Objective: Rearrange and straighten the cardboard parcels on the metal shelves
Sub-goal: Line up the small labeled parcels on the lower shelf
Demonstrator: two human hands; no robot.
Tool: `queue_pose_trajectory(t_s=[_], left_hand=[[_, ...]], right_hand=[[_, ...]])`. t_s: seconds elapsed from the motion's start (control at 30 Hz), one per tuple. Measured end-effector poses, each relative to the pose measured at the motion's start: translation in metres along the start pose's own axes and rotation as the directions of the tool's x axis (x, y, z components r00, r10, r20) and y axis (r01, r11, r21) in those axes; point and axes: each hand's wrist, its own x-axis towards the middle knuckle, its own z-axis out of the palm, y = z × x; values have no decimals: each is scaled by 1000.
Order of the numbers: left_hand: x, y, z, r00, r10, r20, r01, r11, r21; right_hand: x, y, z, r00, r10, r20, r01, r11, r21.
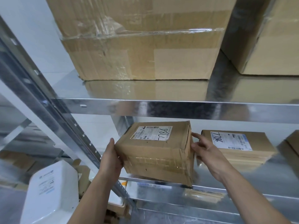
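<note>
— Where is the parcel [155, 152]?

— At the left end of the lower shelf [242, 190], held between two bare hands. It sits askew and tilted, its near bottom corner jutting over the shelf's front lip. Whether it rests on the metal or is lifted clear cannot be told.

— And the hands?

— The left hand [111, 157] clamps the parcel's left end, thumb up along the edge, fingers out of sight behind the cardboard. The right hand [205, 151] is spread, straight fingers pressed to the right end.

— Anything beside it?

— A second parcel [237, 144] lies flat just to the right, behind the right hand, not touching the first. Both carry white labels with handwritten digits.

— Above?

— A big box [142, 46], wrapped in creased clear tape, stands on the upper shelf [161, 107], with another box [271, 46] near it at right.
</note>
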Motion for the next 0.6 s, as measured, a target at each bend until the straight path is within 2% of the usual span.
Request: queue_pose_trajectory(t_s=[0.23, 0.4, 0.5, 0.6], left_hand=[[5, -9, 3, 998, 46, 30, -46, 999, -8], [10, -18, 3, 995, 86, 56, -91, 992, 86], [12, -20, 6, 992, 80, 98, -93, 987, 130], [12, -20, 12, 989, 79, 125, -103, 974, 201]], right_hand=[[10, 10, 13, 993, 35, -115, -31, 999, 34], [11, 15, 16, 972, 232, -44, -219, 956, 196], [11, 16, 21, 958, 287, 10, -274, 903, 330], [14, 16, 28, 957, 289, 4, -270, 888, 373]])
